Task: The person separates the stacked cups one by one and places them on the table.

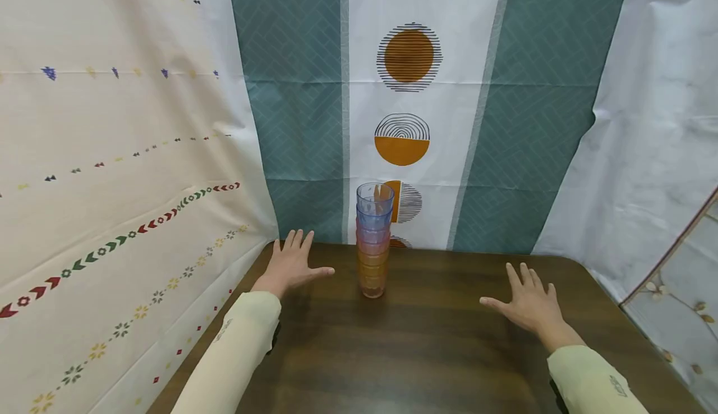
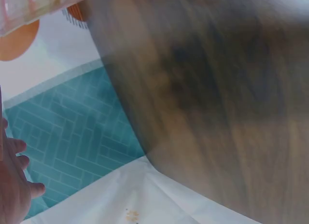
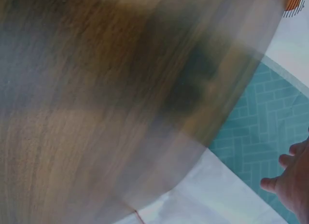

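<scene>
1. Splayed left hand (image 1: 290,266) and right hand (image 1: 530,302) are gripping nothing.
2. Between them, a translucent blue-pink-orange cup stack (image 1: 373,239) is standing on a brown wooden table (image 1: 426,345).
3. Left wrist view is cropping it.

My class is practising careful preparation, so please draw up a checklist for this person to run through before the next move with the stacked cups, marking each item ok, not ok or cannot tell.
1. Cups stand upright in one stack on the table: ok.
2. Left hand holds nothing, fingers spread: ok.
3. Right hand holds nothing, fingers spread: ok.
4. A hand is in contact with the stack: not ok; both are apart from it, the left one nearer.
5. Cups are loose enough to slide apart: cannot tell; they sit nested, and the pictures do not show how tightly.
</scene>
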The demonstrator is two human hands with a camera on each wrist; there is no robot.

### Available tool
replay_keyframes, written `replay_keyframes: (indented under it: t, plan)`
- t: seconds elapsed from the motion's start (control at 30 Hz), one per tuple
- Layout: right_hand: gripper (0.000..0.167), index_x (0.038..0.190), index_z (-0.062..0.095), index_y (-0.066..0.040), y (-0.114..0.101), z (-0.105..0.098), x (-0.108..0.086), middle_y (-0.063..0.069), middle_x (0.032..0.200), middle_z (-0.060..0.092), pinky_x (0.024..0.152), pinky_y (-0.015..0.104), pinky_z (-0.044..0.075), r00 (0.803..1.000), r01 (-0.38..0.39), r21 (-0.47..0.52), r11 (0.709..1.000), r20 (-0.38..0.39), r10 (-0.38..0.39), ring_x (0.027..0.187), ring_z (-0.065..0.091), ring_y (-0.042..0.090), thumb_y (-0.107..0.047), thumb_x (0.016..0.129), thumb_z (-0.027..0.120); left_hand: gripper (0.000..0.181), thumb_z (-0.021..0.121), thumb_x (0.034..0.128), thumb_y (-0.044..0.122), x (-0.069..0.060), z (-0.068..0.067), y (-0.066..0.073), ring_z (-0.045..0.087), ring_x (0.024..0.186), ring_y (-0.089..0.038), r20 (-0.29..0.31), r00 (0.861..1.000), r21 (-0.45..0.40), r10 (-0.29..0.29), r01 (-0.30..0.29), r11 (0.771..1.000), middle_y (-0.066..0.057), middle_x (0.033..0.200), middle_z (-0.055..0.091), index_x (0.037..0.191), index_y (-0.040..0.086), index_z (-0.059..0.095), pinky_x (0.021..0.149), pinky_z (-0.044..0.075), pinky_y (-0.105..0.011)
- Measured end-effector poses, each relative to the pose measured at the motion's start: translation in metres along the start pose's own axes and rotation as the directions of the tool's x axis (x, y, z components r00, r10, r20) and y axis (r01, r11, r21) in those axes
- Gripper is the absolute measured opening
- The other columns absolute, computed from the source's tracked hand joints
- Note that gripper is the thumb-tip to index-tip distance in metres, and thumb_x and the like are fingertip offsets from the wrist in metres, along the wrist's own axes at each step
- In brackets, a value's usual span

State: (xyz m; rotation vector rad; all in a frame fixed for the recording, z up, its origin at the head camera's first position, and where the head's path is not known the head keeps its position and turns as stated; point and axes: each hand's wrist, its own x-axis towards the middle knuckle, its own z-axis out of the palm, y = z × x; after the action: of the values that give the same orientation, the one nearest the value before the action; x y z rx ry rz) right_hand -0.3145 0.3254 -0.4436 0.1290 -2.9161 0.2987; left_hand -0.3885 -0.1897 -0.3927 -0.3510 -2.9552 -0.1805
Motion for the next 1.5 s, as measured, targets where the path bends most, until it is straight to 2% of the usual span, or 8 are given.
replay_keyframes:
  t: [0.1, 0.23, 0.4, 0.63, 0.8, 1.2, 1.5]
  plan:
    - [0.118, 0.154, 0.018, 0.007, -0.003, -0.002, 0.003, 0.043, 0.151, 0.015, 0.101, 0.079, 0.010, 1.000, 0.005, 0.008, 1.000, 0.003, -0.005, 0.136, 0.017, 0.061, -0.081, 0.081, 0.051, 0.121, 0.050, 0.0749, 0.087, 0.005, -0.006, 0.005, 0.009, 0.149, -0.041, -0.002, 1.000, -0.004, -0.011, 0.011, 1.000, -0.023, 0.162, 0.014, 0.159, 0.007, 0.016, 0.115, 0.004, -0.067]
    - [0.119, 0.154, 0.018, 0.007, -0.007, -0.002, 0.004, 0.043, 0.151, 0.015, 0.102, 0.079, 0.010, 1.000, 0.002, 0.013, 1.000, 0.012, -0.002, 0.136, 0.017, 0.061, -0.082, 0.081, 0.051, 0.121, 0.050, 0.0748, 0.087, 0.011, -0.009, 0.011, 0.009, 0.149, -0.040, -0.017, 1.000, -0.013, 0.002, -0.002, 1.000, -0.022, 0.162, 0.015, 0.159, 0.008, 0.016, 0.115, 0.005, -0.066]
    - [0.119, 0.154, 0.019, 0.006, -0.014, -0.003, 0.011, 0.042, 0.151, 0.016, 0.103, 0.078, 0.011, 1.000, 0.019, 0.024, 1.000, -0.015, -0.019, 0.136, 0.019, 0.060, -0.082, 0.080, 0.052, 0.120, 0.052, 0.0752, 0.086, 0.018, -0.013, 0.017, 0.011, 0.149, -0.039, -0.040, 0.999, -0.042, 0.010, -0.011, 0.999, -0.021, 0.162, 0.016, 0.159, 0.009, 0.016, 0.115, 0.007, -0.065]
    - [0.122, 0.155, 0.018, 0.005, -0.028, -0.011, 0.026, 0.040, 0.154, 0.015, 0.105, 0.076, 0.011, 0.999, 0.045, 0.026, 0.999, -0.019, -0.044, 0.137, 0.020, 0.059, -0.085, 0.078, 0.049, 0.119, 0.054, 0.0754, 0.085, 0.025, -0.023, 0.029, 0.010, 0.150, -0.038, -0.051, 0.999, -0.114, 0.006, -0.011, 0.993, -0.019, 0.163, 0.017, 0.159, 0.010, 0.015, 0.116, 0.009, -0.063]
    - [0.121, 0.154, 0.020, 0.006, -0.038, -0.022, 0.033, 0.038, 0.154, 0.016, 0.105, 0.076, 0.014, 0.997, 0.067, 0.015, 0.998, -0.034, -0.067, 0.137, 0.022, 0.059, -0.085, 0.079, 0.048, 0.118, 0.055, 0.0762, 0.084, 0.030, -0.025, 0.037, 0.009, 0.150, -0.036, -0.051, 0.999, -0.161, 0.006, -0.014, 0.987, -0.018, 0.163, 0.016, 0.160, 0.011, 0.014, 0.117, 0.010, -0.062]
    - [0.118, 0.155, 0.020, 0.003, -0.067, -0.041, 0.052, 0.034, 0.157, 0.016, 0.108, 0.074, 0.015, 0.994, 0.102, 0.032, 0.994, -0.050, -0.101, 0.140, 0.020, 0.055, -0.083, 0.081, 0.049, 0.119, 0.057, 0.0742, 0.083, 0.043, -0.029, 0.059, 0.013, 0.150, -0.035, -0.045, 0.999, -0.257, -0.009, -0.002, 0.967, -0.017, 0.163, 0.019, 0.160, 0.012, 0.015, 0.117, 0.013, -0.059]
    - [0.121, 0.156, 0.019, 0.001, -0.091, -0.054, 0.066, 0.031, 0.158, 0.016, 0.110, 0.072, 0.014, 0.992, 0.117, 0.048, 0.992, -0.058, -0.114, 0.142, 0.020, 0.052, -0.087, 0.078, 0.047, 0.112, 0.063, 0.0772, 0.074, 0.050, -0.029, 0.073, 0.018, 0.149, -0.034, -0.064, 0.998, -0.368, -0.014, -0.011, 0.930, -0.014, 0.162, 0.023, 0.160, 0.014, 0.016, 0.117, 0.018, -0.058]
